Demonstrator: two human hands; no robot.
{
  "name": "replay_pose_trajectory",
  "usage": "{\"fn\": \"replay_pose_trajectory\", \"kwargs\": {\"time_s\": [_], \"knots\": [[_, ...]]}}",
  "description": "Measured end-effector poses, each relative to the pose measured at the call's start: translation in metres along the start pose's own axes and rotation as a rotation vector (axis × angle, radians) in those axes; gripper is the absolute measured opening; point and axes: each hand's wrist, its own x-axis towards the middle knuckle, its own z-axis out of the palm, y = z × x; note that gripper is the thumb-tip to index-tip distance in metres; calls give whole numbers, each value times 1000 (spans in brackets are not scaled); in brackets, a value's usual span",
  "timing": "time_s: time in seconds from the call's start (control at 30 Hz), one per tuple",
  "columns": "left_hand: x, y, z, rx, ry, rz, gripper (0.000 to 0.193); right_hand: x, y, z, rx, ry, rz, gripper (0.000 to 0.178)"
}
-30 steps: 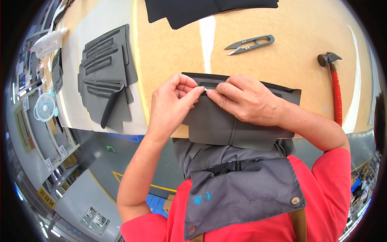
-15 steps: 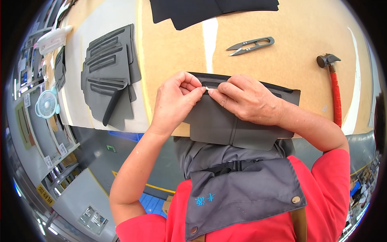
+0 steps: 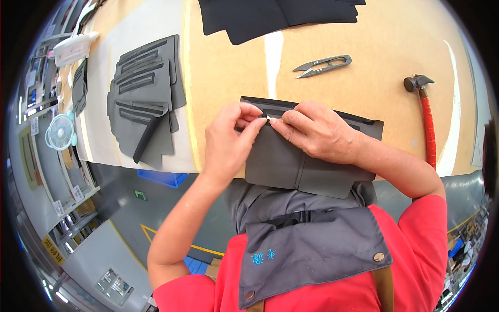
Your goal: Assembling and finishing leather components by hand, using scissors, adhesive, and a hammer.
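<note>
Your left hand and right hand meet, fingertips curled in at tiny white piece; can't tell which grips it. Gray panel beneath, overhanging worktable toward you, likely for easy reach. Beyond: thread snips, claw hammer, likely parked clear. Versus half-second ago: fingertips at same spot, snips lower in view.

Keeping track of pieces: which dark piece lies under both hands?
The grey panel partly off the table; the stacked grey panels at left and black material beyond lie untouched.
</note>
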Motion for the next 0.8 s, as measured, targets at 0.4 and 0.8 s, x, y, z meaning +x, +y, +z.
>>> {"fn": "replay_pose_trajectory", "kwargs": {"time_s": [0.4,0.8], "knots": [[-26,-37,22,533,280,702,42,3,-1,-8,74,9,45,41],[-28,-39,24,590,263,726,48,-7,-4,-15,73,0,65,43]]}}
